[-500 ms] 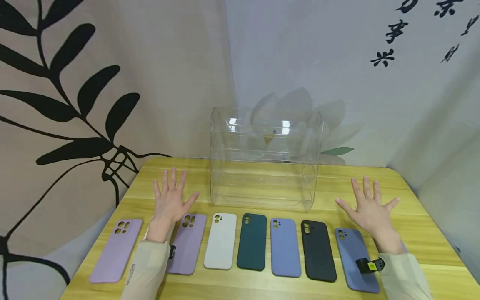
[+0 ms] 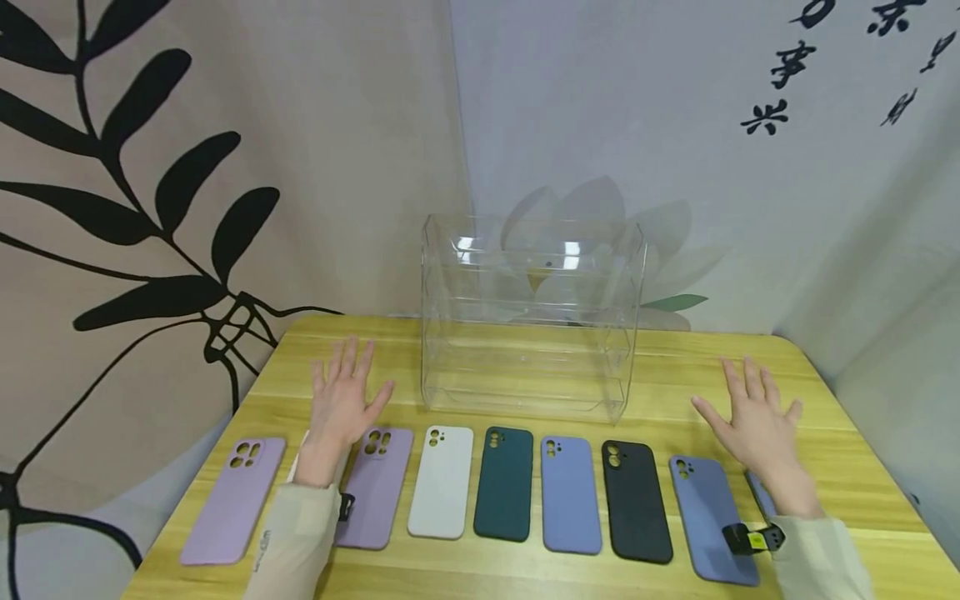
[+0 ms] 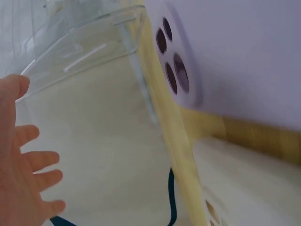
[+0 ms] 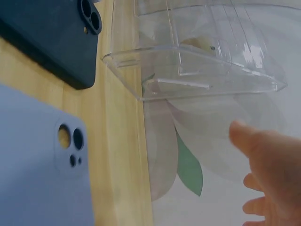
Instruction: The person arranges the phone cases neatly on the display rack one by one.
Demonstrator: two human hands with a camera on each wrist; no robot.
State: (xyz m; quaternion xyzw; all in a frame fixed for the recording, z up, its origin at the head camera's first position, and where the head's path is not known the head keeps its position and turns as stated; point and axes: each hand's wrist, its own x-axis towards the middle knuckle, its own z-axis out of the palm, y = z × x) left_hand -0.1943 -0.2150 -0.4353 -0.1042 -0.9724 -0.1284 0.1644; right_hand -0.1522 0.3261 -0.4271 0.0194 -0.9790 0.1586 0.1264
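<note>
My left hand (image 2: 341, 408) is spread, fingers straight and palm down, near the top of a lilac phone case (image 2: 375, 492). On the right, my other hand (image 2: 761, 425) is spread too, with a blue-grey phone case (image 2: 712, 517) beside its wrist and another case (image 2: 761, 493) partly hidden under the forearm. Neither hand holds anything. Between them lie a white case (image 2: 441, 483), a dark green case (image 2: 504, 485), a periwinkle case (image 2: 572, 496) and a black case (image 2: 637, 502). One more lilac case (image 2: 232, 504) is at the far left, also left of the sleeve.
A clear plastic tiered rack (image 2: 528, 367) stands at the table's back, behind the row of cases. The wooden table (image 2: 450, 575) meets a wall hanging (image 2: 360, 167) printed with dark leaves and characters. Cameras sit on both wrists, such as the right one (image 2: 750, 540).
My right hand has shifted a little to the right, uncovering more of the case under that forearm. The left hand has barely moved, and the cases and rack stay put.
</note>
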